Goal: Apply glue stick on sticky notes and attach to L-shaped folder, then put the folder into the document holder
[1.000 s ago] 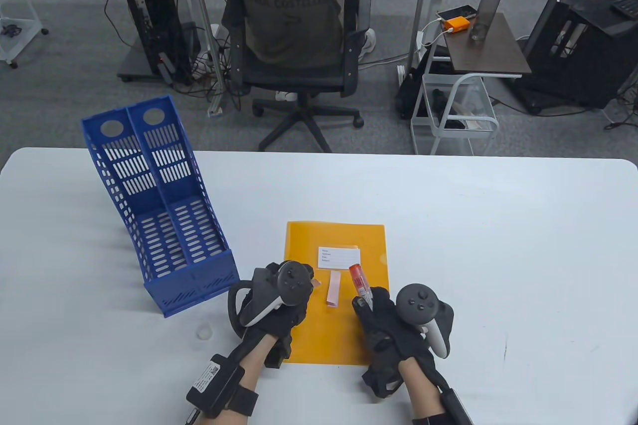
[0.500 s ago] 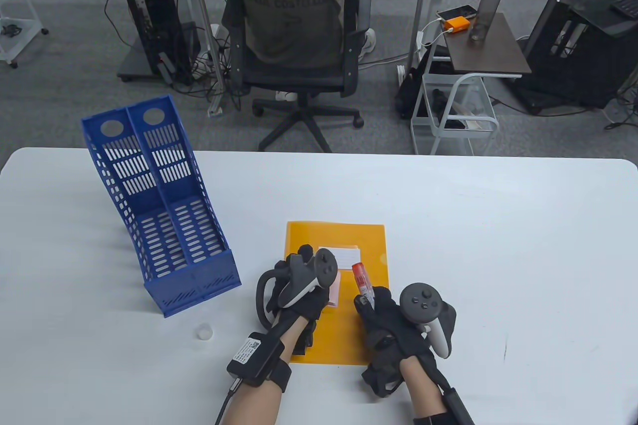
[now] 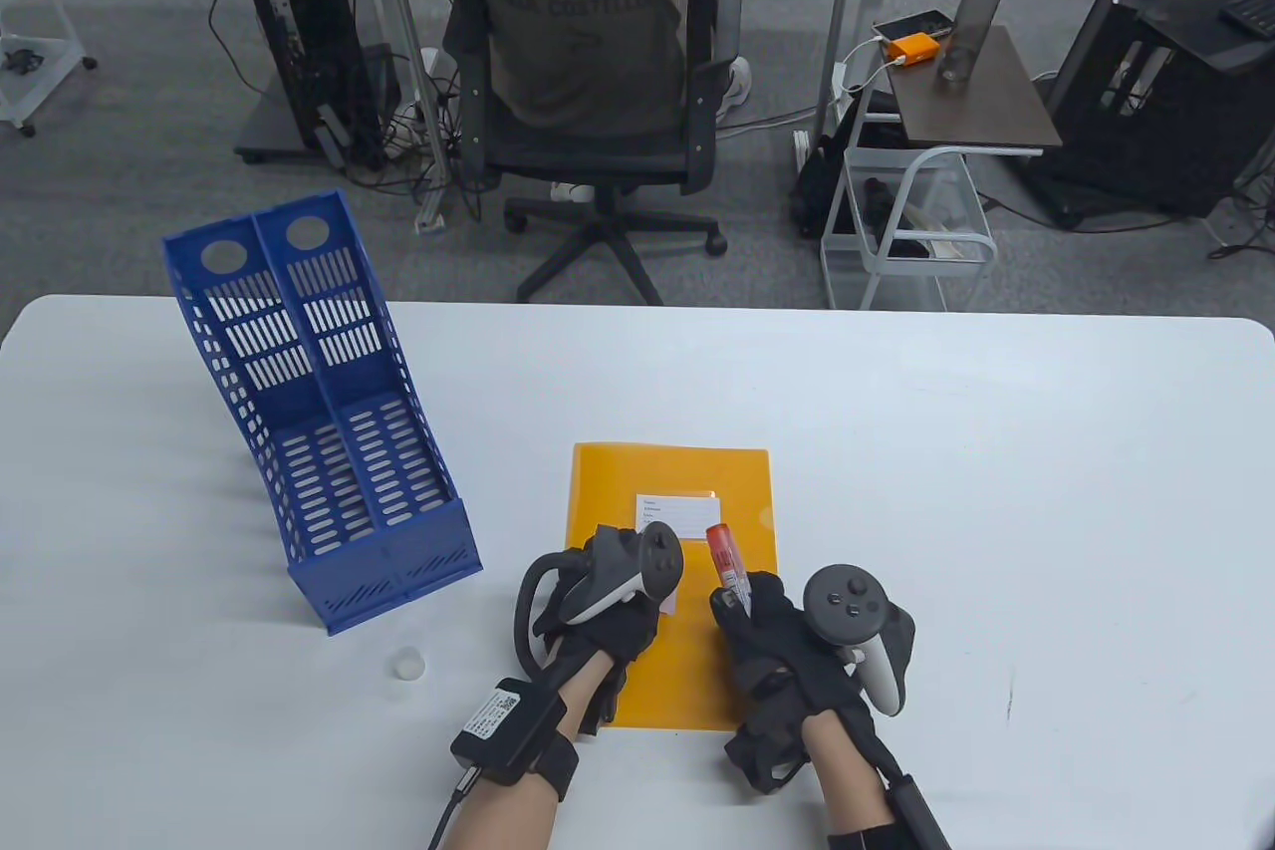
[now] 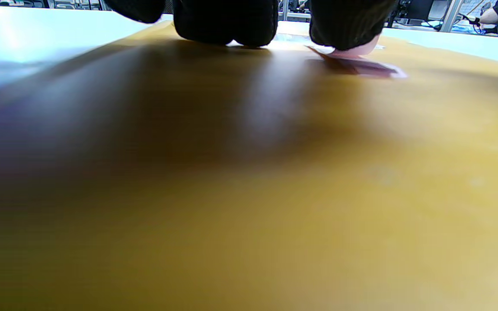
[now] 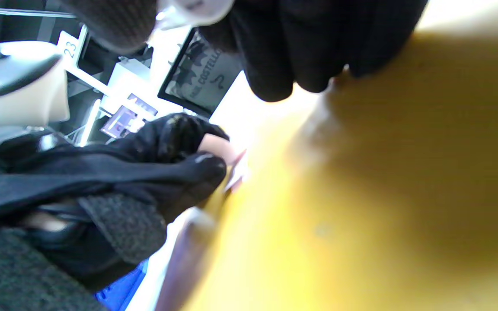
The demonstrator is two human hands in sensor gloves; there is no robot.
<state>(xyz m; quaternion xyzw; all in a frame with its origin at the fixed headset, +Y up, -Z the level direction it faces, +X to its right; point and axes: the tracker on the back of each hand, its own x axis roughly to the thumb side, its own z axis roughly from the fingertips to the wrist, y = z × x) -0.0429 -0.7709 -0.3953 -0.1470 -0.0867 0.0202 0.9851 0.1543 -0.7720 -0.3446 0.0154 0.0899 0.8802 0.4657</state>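
An orange L-shaped folder (image 3: 687, 476) lies flat on the white table, with a white label (image 3: 677, 506) on it. My left hand (image 3: 623, 596) is over the folder's middle and covers most of a pink sticky note (image 3: 670, 603). In the right wrist view its thumb and forefinger (image 5: 208, 166) pinch the note's (image 5: 237, 170) raised edge. In the left wrist view the same note (image 4: 363, 67) lies under one fingertip. My right hand (image 3: 757, 621) grips an uncapped red-and-white glue stick (image 3: 724, 556), tip pointing away over the folder, just right of the note.
A blue two-slot document holder (image 3: 329, 431) stands at the left of the table, tilted back. The small clear glue cap (image 3: 406, 664) lies on the table (image 3: 996, 491) left of my left forearm. A person sits in an office chair (image 3: 588, 93) beyond the far edge.
My left hand has moved right from the folder's left edge onto the pink note, which lay uncovered a second ago. My right hand with the glue stick has hardly moved.
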